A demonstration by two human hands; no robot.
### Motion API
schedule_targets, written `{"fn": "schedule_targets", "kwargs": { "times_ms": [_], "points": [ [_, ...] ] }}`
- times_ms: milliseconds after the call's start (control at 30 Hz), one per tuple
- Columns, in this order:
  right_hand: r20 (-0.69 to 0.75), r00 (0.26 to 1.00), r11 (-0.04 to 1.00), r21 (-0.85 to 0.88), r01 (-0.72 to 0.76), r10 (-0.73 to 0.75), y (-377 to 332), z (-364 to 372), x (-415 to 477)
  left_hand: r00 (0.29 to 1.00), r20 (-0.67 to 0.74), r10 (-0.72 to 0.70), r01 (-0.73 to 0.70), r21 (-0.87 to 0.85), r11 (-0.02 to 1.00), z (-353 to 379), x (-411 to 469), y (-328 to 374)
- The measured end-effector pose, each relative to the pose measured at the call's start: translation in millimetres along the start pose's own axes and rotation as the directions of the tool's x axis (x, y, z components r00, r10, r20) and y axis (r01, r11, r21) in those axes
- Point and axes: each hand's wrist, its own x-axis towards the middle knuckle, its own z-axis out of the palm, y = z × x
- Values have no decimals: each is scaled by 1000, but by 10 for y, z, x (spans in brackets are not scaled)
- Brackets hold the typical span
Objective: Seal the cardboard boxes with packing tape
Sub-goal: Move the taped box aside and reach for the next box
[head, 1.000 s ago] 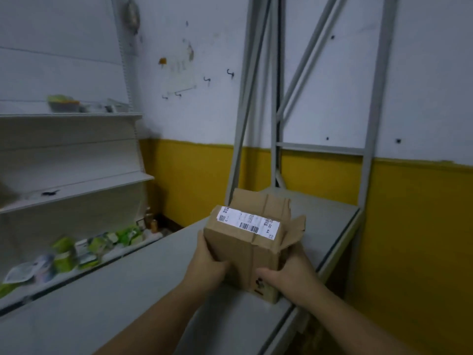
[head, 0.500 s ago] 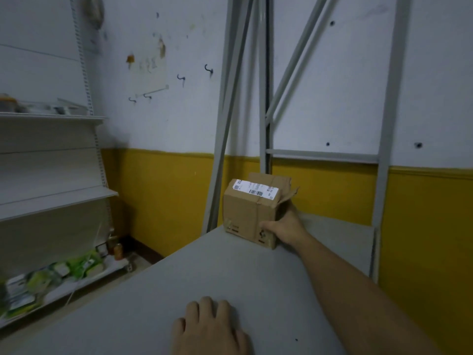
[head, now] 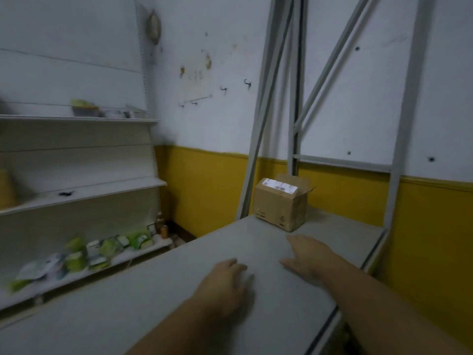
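One cardboard box [head: 280, 206] at far left corner of grey surface [head: 153, 290], just beside metal rack upright [head: 255, 149]. White label [head: 280, 186] on top, right flap [head: 305, 192] sticking up. Left hand [head: 225, 280] palm down on surface, fingers relaxed, empty. Right hand [head: 307, 254] spread, empty, low over surface, apart from box; contact unclear, blurred.

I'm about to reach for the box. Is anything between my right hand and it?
Nothing visible: only bare grey table surface lies between the right hand and the cardboard box at the far end.
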Motion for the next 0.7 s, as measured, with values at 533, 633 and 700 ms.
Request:
{"fn": "schedule_targets", "kwargs": {
  "times_ms": [533,633,700],
  "points": [
    [-32,234,232,46,972,-972,-4650,339,-3186,604,-405,-687,797,316,514,-1901,-4981,-1688],
    [-10,126,125,56,991,-992,-5112,469,-3714,504,-426,-751,864,256,434,-1925,-5694,-1691],
    [11,79,80,87,993,-997,-5394,564,-4010,430,-441,-788,903,191,386,-1962,-6144,-1705]
  ]
}}
